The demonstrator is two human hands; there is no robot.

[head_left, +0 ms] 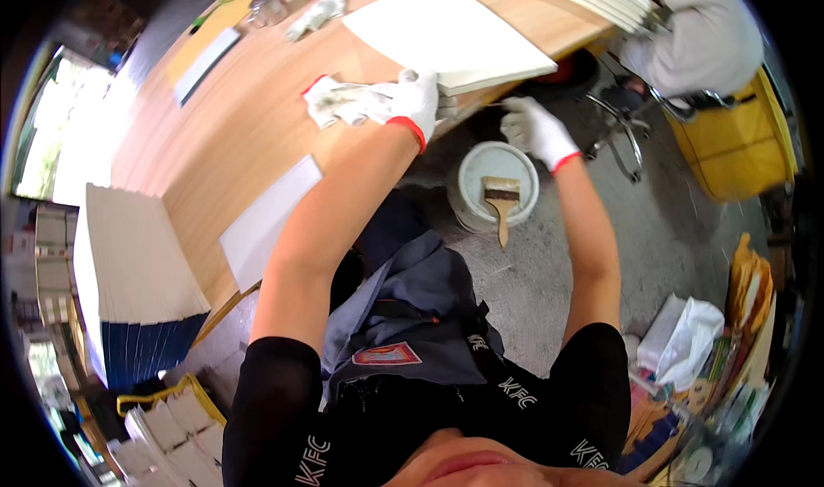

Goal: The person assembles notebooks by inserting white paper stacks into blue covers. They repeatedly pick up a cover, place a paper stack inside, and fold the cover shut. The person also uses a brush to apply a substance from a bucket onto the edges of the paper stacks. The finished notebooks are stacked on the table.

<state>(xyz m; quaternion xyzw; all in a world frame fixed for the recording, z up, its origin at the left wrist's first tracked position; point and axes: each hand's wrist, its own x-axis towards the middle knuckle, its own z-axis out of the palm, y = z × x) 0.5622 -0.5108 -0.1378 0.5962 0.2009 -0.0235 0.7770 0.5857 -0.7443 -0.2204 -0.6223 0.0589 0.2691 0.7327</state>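
Observation:
Both my hands wear white knit gloves with red cuffs. My left hand (415, 102) rests at the table's edge, by the near corner of a stack of large white sheets (446, 36). Its fingers look stretched out against the stack. Over the floor to the right, my right hand (534, 132) hangs beside a bucket (470, 215), fingers curled together; whatever they hold is too small to make out. A wide paintbrush (501, 202) with a wooden handle lies across the bucket's top. Touching my left hand is a loose pair of white gloves (339, 101).
The wooden table (232, 144) carries a white sheet (273, 221), a glass jar (268, 6), another glove (318, 13) and a tall stack of dark-covered booklets (137, 264). A seated person (704, 36) is at the far right, near a yellow bin (734, 139). Plastic-wrapped goods (682, 341) lie right.

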